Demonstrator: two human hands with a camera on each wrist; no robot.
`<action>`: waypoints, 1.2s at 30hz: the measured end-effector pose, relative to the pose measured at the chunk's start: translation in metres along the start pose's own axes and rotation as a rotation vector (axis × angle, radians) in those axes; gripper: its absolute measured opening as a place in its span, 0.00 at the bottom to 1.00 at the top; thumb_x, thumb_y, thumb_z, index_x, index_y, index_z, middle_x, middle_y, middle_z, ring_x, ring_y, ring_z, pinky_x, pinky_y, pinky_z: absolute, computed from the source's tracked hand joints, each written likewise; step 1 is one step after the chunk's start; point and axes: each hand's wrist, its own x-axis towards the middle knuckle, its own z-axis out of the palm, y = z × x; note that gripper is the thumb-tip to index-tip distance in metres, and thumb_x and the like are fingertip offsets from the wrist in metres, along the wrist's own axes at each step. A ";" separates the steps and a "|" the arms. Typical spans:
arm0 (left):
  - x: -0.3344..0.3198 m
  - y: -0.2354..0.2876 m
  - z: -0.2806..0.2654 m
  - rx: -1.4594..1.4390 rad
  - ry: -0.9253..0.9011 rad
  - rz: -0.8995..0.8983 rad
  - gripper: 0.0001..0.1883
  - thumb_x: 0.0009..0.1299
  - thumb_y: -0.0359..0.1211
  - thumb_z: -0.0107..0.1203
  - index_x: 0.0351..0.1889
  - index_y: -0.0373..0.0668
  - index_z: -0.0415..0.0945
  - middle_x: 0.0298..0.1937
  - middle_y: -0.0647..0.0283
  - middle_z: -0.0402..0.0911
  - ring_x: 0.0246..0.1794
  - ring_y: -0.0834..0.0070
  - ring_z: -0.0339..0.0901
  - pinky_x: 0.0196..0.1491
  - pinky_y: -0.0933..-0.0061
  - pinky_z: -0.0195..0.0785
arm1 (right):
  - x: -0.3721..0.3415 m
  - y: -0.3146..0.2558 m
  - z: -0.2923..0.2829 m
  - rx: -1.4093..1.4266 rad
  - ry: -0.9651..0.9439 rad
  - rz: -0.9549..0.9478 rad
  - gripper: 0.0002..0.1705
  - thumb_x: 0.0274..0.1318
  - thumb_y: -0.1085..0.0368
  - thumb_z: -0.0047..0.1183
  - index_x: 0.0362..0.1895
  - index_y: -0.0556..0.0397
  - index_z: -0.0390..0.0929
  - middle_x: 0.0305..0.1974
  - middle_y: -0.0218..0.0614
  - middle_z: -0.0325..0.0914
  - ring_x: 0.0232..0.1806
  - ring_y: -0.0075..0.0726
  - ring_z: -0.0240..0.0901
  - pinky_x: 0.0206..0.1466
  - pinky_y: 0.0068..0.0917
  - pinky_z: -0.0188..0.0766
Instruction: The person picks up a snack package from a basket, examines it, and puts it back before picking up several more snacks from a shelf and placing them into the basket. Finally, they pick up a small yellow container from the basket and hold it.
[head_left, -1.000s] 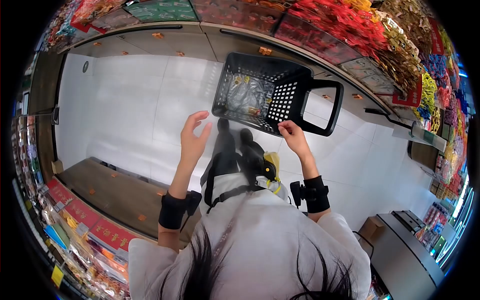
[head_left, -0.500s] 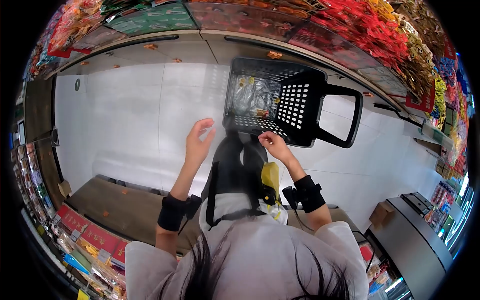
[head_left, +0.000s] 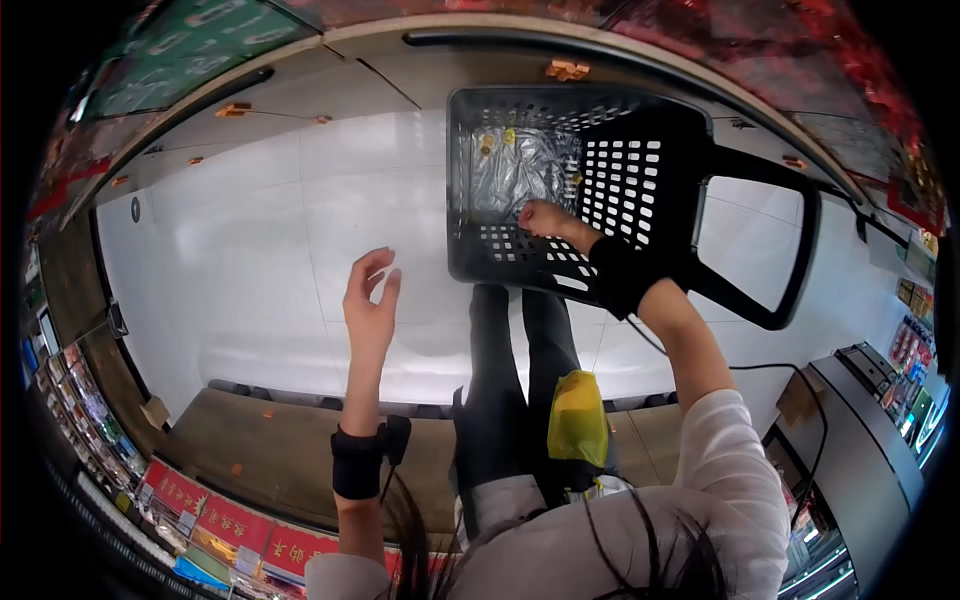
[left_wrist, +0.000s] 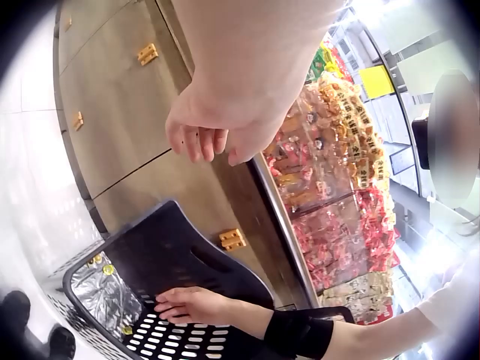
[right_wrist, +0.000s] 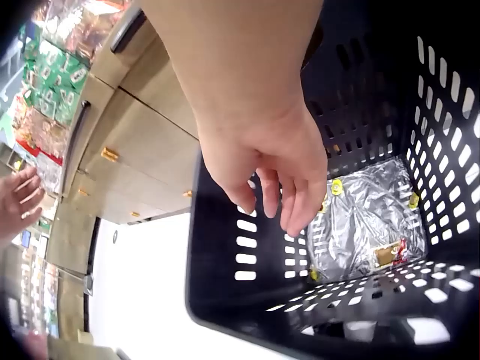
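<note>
A black shopping basket [head_left: 458,185] with slotted walls stands on the floor, its looped handle [head_left: 808,250] to the right. Crumpled clear plastic [head_left: 510,165] covers its bottom, with yellow bits and a small brown-and-red packet [right_wrist: 387,255] showing among it. My right hand [head_left: 545,218] reaches down inside the basket's opening, above the plastic. In the right wrist view its fingers hang loosely bent and hold nothing. My left hand [head_left: 370,300] hovers over the floor to the left of the basket, fingers relaxed and thumb apart, with nothing in it.
Wooden cabinets [left_wrist: 124,180] with orange fittings [head_left: 568,70] run behind the basket, under bins of wrapped goods [left_wrist: 337,217]. Behind me is another low cabinet [head_left: 290,450] with red signs [head_left: 205,508]. A yellow bag [head_left: 578,420] hangs by my leg.
My right hand has moved from the basket's near rim to inside it. The view has moved closer to the basket, and my left hand stays beside it.
</note>
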 end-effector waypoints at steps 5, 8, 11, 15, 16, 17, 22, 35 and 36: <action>0.026 -0.041 0.017 -0.042 0.029 -0.027 0.13 0.63 0.25 0.49 0.46 0.38 0.68 0.45 0.61 0.74 0.48 0.75 0.70 0.50 0.75 0.63 | 0.084 0.051 0.012 -0.001 -0.093 0.027 0.12 0.44 0.64 0.53 0.33 0.57 0.74 0.20 0.34 0.72 0.18 0.27 0.70 0.20 0.24 0.68; 0.041 -0.068 0.030 -0.114 0.027 -0.054 0.13 0.64 0.24 0.47 0.47 0.37 0.67 0.45 0.61 0.74 0.49 0.75 0.70 0.50 0.77 0.62 | 0.130 0.099 0.039 0.060 -0.113 -0.102 0.12 0.43 0.64 0.54 0.34 0.57 0.73 0.20 0.34 0.71 0.17 0.27 0.68 0.19 0.24 0.68; 0.055 -0.094 0.043 -0.131 0.037 -0.094 0.13 0.64 0.24 0.46 0.48 0.37 0.67 0.45 0.61 0.74 0.49 0.75 0.70 0.52 0.77 0.61 | 0.156 0.106 0.057 0.238 -0.136 0.093 0.12 0.42 0.65 0.54 0.33 0.56 0.73 0.19 0.34 0.71 0.17 0.26 0.67 0.19 0.23 0.67; 0.073 -0.134 0.056 -0.109 0.073 -0.110 0.13 0.65 0.26 0.47 0.47 0.36 0.68 0.43 0.61 0.74 0.49 0.75 0.70 0.54 0.76 0.59 | 0.197 0.126 0.085 0.152 -0.239 0.144 0.09 0.41 0.65 0.54 0.31 0.54 0.74 0.19 0.32 0.71 0.18 0.24 0.68 0.18 0.22 0.66; 0.075 -0.143 0.058 -0.096 0.079 -0.118 0.13 0.65 0.27 0.47 0.47 0.36 0.68 0.43 0.61 0.74 0.49 0.75 0.70 0.54 0.76 0.59 | 0.206 0.134 0.095 0.186 -0.256 0.104 0.11 0.42 0.63 0.53 0.31 0.54 0.74 0.19 0.33 0.72 0.18 0.26 0.67 0.18 0.24 0.65; 0.078 -0.152 0.059 -0.084 0.084 -0.124 0.13 0.65 0.27 0.48 0.47 0.36 0.68 0.43 0.61 0.74 0.49 0.75 0.70 0.54 0.76 0.59 | 0.220 0.138 0.104 0.065 -0.309 0.060 0.10 0.42 0.63 0.52 0.29 0.55 0.74 0.19 0.34 0.72 0.17 0.27 0.68 0.17 0.25 0.64; 0.089 -0.200 0.069 -0.047 0.071 -0.143 0.13 0.65 0.27 0.48 0.48 0.36 0.67 0.43 0.61 0.74 0.49 0.75 0.69 0.54 0.76 0.59 | 0.259 0.150 0.143 0.029 -0.233 -0.039 0.12 0.41 0.61 0.47 0.21 0.58 0.75 0.14 0.39 0.70 0.12 0.31 0.66 0.14 0.31 0.59; 0.101 -0.257 0.089 -0.033 0.069 -0.169 0.13 0.66 0.25 0.43 0.49 0.36 0.66 0.45 0.59 0.74 0.49 0.74 0.69 0.53 0.74 0.59 | 0.328 0.241 0.195 0.198 -0.228 -0.388 0.16 0.52 0.56 0.48 0.38 0.55 0.74 0.34 0.36 0.73 0.33 0.33 0.70 0.36 0.31 0.69; 0.101 -0.258 0.089 -0.048 0.063 -0.164 0.13 0.66 0.24 0.43 0.49 0.36 0.66 0.45 0.59 0.74 0.49 0.74 0.69 0.54 0.73 0.59 | 0.326 0.239 0.197 0.321 -0.232 -0.281 0.16 0.52 0.56 0.49 0.39 0.55 0.74 0.35 0.35 0.72 0.34 0.32 0.70 0.37 0.30 0.69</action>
